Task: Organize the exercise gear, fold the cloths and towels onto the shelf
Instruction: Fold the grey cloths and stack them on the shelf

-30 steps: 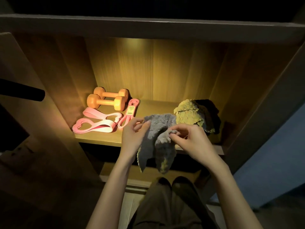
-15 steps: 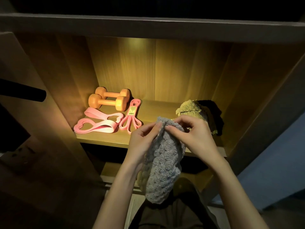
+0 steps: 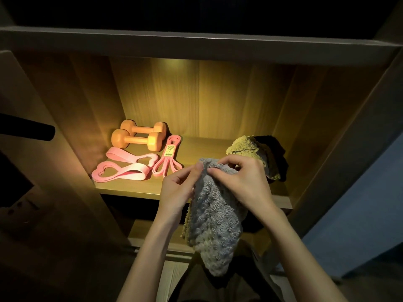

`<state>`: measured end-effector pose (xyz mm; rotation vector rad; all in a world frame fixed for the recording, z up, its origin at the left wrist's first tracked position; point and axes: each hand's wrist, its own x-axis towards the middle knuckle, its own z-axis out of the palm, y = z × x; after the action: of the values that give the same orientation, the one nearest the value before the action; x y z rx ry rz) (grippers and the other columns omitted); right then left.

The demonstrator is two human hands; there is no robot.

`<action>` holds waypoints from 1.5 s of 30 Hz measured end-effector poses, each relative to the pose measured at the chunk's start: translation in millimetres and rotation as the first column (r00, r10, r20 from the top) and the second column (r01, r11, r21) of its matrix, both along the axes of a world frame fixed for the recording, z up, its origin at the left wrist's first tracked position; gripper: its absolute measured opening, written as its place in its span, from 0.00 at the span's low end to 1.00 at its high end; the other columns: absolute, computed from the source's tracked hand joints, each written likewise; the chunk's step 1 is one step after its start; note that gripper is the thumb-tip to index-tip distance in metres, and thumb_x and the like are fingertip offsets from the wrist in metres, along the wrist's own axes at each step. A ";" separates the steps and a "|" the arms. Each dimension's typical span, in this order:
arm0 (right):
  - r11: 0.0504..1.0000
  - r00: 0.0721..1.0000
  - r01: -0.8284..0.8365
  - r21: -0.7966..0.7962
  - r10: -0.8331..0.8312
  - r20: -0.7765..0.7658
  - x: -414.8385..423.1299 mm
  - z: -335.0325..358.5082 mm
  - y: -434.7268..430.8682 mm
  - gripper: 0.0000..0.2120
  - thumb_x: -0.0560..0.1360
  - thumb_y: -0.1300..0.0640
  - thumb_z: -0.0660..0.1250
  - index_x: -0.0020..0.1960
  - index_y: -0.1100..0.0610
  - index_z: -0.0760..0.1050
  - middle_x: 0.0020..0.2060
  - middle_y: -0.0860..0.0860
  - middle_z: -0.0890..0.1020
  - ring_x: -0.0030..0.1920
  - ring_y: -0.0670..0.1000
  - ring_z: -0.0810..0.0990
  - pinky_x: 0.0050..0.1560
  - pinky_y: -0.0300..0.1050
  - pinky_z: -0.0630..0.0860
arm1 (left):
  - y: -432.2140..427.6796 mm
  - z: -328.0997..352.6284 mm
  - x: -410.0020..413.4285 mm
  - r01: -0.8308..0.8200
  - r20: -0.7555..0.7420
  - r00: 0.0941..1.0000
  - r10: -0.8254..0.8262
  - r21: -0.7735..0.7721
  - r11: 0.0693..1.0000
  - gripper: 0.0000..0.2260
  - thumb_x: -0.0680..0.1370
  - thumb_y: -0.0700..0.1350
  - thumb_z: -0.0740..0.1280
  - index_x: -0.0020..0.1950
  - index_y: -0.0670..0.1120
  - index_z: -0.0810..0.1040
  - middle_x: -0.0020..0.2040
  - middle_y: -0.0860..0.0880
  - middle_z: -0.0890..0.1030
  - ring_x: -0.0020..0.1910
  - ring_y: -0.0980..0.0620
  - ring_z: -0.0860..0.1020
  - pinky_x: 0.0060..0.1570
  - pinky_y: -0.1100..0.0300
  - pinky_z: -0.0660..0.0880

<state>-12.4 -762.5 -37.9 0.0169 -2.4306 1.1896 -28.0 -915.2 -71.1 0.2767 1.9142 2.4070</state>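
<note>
While my left hand [image 3: 176, 190] and right hand [image 3: 242, 184] pinch the grey towel [image 3: 213, 225], dumbbells [image 3: 139, 138] and pink bands [image 3: 124, 168] lie tidy on the shelf [image 3: 130, 190]; I think folding is left.

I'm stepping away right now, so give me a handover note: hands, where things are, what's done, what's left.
Hands: left hand and right hand both pinch the top edge of the grey towel, which hangs before the shelf.
The orange dumbbells and pink bands lie at the shelf's left: gear done.
At right, yellow cloth and dark cloth sit crumpled.
Left: fold all three onto the shelf.
</note>
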 end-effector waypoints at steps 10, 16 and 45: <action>0.845 0.977 -0.145 0.514 0.038 0.211 -9.9 7.7 41.9 0.17 0.69 0.36 0.67 0.49 0.47 0.78 0.54 0.45 0.74 0.58 0.48 0.67 0.61 0.55 0.69 | -16.8 9.8 -14.0 -0.190 -0.127 0.975 0.181 -0.060 0.980 0.09 0.72 0.49 0.70 0.50 0.48 0.84 0.46 0.50 0.85 0.50 0.55 0.81 0.53 0.57 0.77; 0.927 0.985 -0.170 0.335 0.156 0.068 -12.6 11.0 50.8 0.08 0.73 0.47 0.67 0.50 0.45 0.72 0.66 0.42 0.73 0.66 0.45 0.70 0.64 0.54 0.72 | -36.3 18.4 -26.3 -0.208 -0.162 0.967 0.195 -0.066 0.976 0.07 0.76 0.45 0.67 0.53 0.50 0.81 0.45 0.55 0.85 0.48 0.59 0.82 0.48 0.63 0.79; 0.995 0.872 0.039 0.093 -0.079 0.482 -155.0 -125.8 46.7 0.11 0.80 0.50 0.62 0.59 0.52 0.70 0.52 0.49 0.83 0.30 0.44 0.78 0.35 0.43 0.76 | -0.9 -89.2 -168.1 -0.078 0.324 0.938 0.122 -0.147 0.986 0.04 0.81 0.41 0.61 0.49 0.43 0.69 0.46 0.40 0.83 0.43 0.45 0.83 0.43 0.55 0.80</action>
<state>-167.4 -715.8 -163.7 -0.3756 -2.8852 1.1754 -196.1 -916.1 -160.2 -0.2267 1.9552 2.1939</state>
